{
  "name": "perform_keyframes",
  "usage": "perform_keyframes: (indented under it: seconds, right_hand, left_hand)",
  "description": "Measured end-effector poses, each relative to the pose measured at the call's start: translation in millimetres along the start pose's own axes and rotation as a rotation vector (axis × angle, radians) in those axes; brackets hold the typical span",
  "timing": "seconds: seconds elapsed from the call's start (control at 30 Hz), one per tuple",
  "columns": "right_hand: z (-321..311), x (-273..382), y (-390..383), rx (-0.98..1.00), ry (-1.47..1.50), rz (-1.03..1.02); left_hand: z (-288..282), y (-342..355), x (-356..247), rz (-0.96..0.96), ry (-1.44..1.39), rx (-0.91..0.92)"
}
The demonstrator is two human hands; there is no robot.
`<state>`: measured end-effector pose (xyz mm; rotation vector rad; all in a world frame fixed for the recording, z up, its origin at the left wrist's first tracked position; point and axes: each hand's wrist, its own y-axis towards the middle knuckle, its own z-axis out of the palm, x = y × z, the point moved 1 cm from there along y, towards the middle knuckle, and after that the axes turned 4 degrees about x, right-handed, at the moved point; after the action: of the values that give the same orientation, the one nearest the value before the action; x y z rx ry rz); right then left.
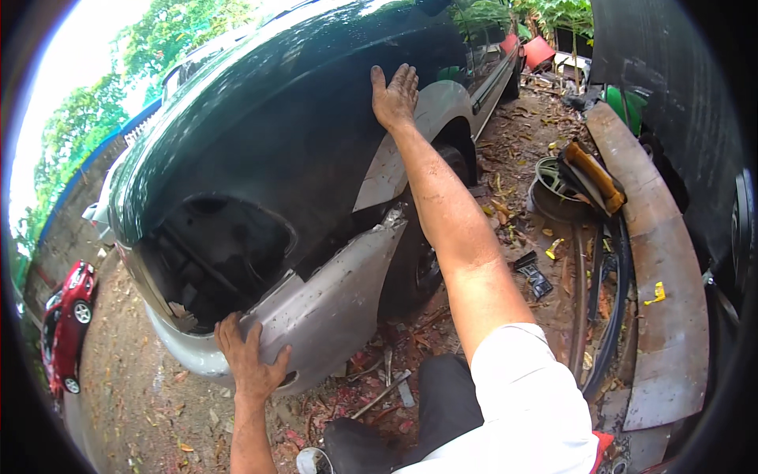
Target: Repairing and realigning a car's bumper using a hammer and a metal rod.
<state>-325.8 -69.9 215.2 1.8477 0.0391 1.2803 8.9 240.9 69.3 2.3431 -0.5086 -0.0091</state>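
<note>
A dark green car with silver lower parts fills the middle. High on its dark front fender [316, 134], my right hand [396, 99] lies flat with the fingers stretched out and the thumb apart. Below, my left hand [253, 359] rests with spread fingers on the silver bumper [339, 296], beside the lower edge of the hollow headlight opening [217, 253]. Between bumper and fender runs an uneven gap, and the bumper's rear upper corner looks ragged. Neither hand holds anything. Behind my right forearm, part of the front wheel arch is hidden.
Right of the car, a bare wheel rim [553, 189] lies among dry leaves, a rusty brown part [594, 178] against it. A long curved metal panel [659, 316] stretches along the right. At far left stands a red car [67, 324]. A thin stick [380, 395] lies near my knees.
</note>
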Motion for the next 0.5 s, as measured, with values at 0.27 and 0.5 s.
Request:
perform_keyframes:
  seconds: [0.27, 0.5]
  right_hand:
    - [-12, -40, 52, -0.076, -0.066, -0.059]
    - [-29, -84, 89, -0.198, -0.200, 0.014]
  left_hand:
    - [14, 15, -10, -0.251, 0.013, -0.034]
    - [19, 16, -15, -0.310, 0.131, 0.042]
